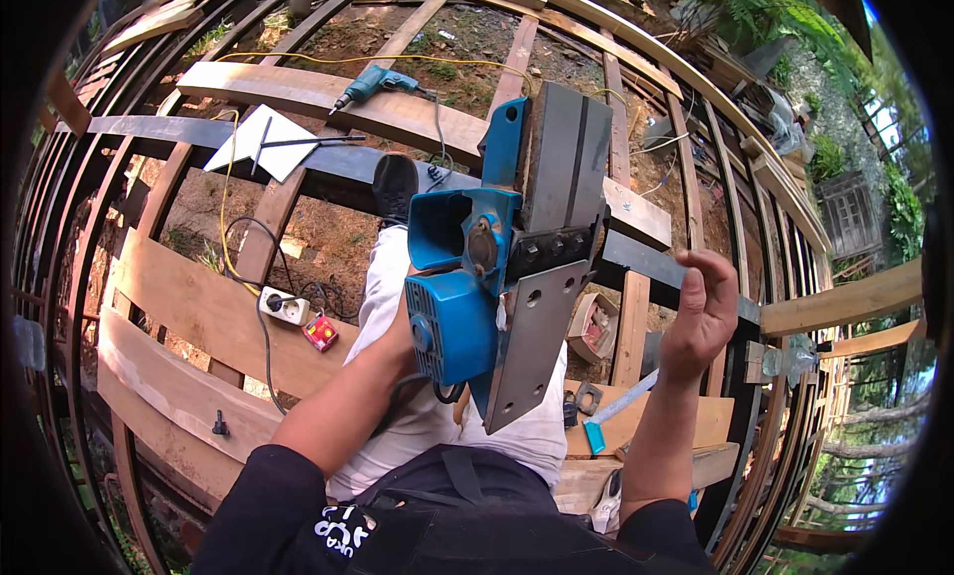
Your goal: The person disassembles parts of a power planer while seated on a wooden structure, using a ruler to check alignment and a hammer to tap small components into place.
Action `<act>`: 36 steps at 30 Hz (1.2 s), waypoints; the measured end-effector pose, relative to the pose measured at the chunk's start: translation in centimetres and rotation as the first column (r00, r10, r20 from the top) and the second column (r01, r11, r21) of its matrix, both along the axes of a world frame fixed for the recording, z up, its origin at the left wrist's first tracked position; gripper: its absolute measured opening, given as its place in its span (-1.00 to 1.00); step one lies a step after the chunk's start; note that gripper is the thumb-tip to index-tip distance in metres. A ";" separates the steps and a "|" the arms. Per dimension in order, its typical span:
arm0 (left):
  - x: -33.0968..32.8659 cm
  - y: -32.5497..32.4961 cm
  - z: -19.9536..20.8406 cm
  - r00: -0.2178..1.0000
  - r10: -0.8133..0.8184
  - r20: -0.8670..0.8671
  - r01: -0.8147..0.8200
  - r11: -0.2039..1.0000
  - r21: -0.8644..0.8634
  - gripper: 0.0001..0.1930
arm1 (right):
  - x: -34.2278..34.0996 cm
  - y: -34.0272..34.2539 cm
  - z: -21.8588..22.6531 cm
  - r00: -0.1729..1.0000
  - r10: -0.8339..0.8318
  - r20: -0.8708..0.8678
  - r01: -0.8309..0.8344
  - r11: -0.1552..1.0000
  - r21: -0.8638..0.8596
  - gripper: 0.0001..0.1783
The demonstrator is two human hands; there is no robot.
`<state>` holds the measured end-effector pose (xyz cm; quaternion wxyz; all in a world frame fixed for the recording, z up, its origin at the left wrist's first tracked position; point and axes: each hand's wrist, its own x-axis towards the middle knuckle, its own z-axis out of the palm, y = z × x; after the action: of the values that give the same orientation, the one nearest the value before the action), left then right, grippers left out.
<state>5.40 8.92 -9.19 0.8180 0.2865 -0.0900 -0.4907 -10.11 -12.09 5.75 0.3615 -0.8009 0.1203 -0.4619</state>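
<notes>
A blue electric planer is raised over my lap, turned so its grey metal sole faces me. My left forearm runs up behind its blue housing; the planer hides the fingers of my left hand, which holds it. To the right of the planer, apart from it, my right hand is lifted with nothing in it. Its fingers bend loosely and the thumb stands away from them.
A teal drill lies on a plank beyond, near a white sheet with dark rods. A white socket block and red box sit at left. Open gaps show ground between beams. Cords cross the frame. An open box stands right.
</notes>
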 end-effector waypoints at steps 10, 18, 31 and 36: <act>-0.2 -0.5 6.5 0.957 0.211 0.201 -0.227 0.972 0.062 -0.54 | 14.0 3.8 6.4 0.974 0.220 -0.049 -0.217 0.857 -0.468 -0.71; 0.5 0.0 7.6 0.970 0.182 0.158 -0.204 0.970 0.131 -0.53 | 15.1 4.2 6.4 0.986 0.164 -0.035 -0.161 0.870 -0.466 -0.77; 1.5 -0.1 7.2 0.976 0.180 0.125 -0.197 0.970 0.142 -0.50 | 17.0 4.1 5.4 0.990 0.142 -0.026 -0.142 0.923 -0.359 -0.71; 1.9 -0.1 7.2 0.983 0.172 0.064 -0.178 0.978 0.105 -0.47 | 17.5 4.6 5.4 0.988 0.141 -0.058 -0.152 0.939 -0.309 -0.73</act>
<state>7.33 8.79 -1.94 0.8382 0.3515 -0.0594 -0.4129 7.36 -7.47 11.18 0.2617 -0.8626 -0.0080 -0.4329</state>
